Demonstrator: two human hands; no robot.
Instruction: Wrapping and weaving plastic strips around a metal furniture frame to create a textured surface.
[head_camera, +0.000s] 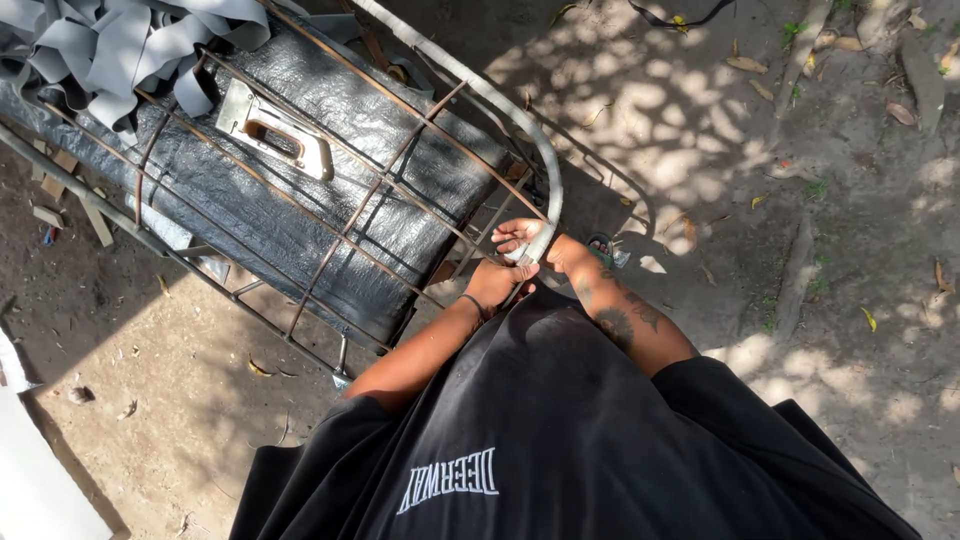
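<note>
as both hands (515, 260) meet, fingers (512, 236) curled round rail (548, 170)

Left hand (497, 281) fingertips are tucked behind the grey strip (540, 165), so the grip's unclear; grey strap pile (110, 45) runs off the top edge; the small thing by the right wrist is too tiny to make out.

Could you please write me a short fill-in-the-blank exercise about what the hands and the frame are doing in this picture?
1. Both hands meet at the curved grey ____ of the metal frame.
2. The right hand lies on the rail, while the left hand sits just ____ it in the picture.
3. The black case under the frame bears a ____ handle plate.
4. Grey ____ lie piled on the case's far end.

Missing words: rail; below; metal; strips
</note>
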